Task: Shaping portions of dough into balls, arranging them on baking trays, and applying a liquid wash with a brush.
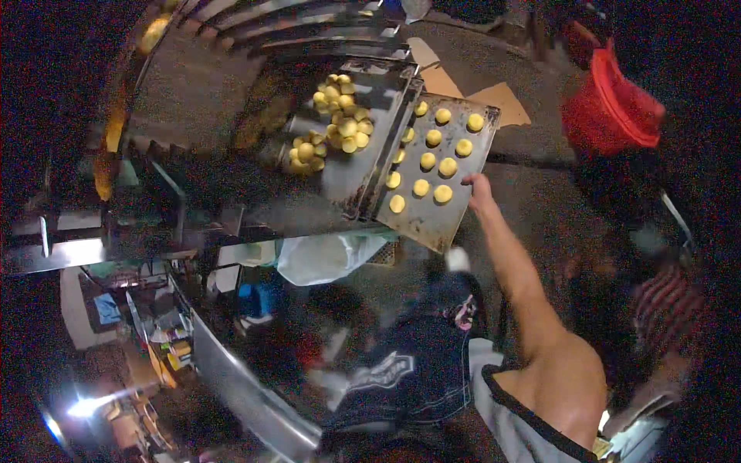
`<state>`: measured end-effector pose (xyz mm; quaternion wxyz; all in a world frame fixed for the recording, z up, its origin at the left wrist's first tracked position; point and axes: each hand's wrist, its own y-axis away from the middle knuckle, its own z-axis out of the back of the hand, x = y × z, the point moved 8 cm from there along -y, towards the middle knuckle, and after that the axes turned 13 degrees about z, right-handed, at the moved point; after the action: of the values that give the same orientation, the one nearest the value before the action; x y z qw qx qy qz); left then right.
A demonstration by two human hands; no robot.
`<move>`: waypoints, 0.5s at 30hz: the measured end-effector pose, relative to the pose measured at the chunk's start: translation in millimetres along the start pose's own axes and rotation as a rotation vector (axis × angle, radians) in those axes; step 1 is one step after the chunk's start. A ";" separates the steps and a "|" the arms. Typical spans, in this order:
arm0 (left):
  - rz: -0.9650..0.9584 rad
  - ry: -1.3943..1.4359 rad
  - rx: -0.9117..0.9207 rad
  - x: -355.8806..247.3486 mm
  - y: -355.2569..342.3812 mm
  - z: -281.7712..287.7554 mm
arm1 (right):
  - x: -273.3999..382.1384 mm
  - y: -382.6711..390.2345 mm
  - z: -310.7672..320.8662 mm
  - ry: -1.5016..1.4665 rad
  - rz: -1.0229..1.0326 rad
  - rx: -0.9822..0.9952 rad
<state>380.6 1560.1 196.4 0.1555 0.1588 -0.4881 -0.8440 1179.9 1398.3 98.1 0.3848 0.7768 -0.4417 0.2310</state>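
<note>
My right hand (478, 190) is closed on the right edge of a flat metal baking tray (417, 224), with my bare arm stretched out to it. Spaced over the tray lie several round yellow cookies (448, 167). Its left side meets the raised rim of a dark metal surface (347, 185), and the tray tilts beside it. On that surface, left of the tray, more yellow cookies (349, 127) are heaped in loose piles. My left hand does not show.
Metal rack bars (309, 40) run along the top. Cardboard pieces (505, 103) lie beyond the tray, and a red plastic container (614, 104) stands at the far right. A pale plastic bag (328, 258) hangs below the surface. Striped cloth (668, 305) shows dimly at right.
</note>
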 end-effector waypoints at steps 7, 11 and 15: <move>0.119 0.061 -0.025 64.5 42.1 -24.1 | -53.2 25.2 -14.4 0.068 -0.068 -0.085; 0.096 0.049 -0.001 47.9 39.5 -25.7 | -69.9 -27.7 18.3 0.024 0.105 -0.099; 0.139 0.073 -0.017 62.4 53.2 -29.7 | -97.9 -16.4 -0.5 0.085 -0.028 -0.138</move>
<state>342.5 1485.8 221.6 0.2327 0.1541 -0.4846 -0.8290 1144.8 1453.7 23.5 0.4592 0.7439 -0.4290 0.2274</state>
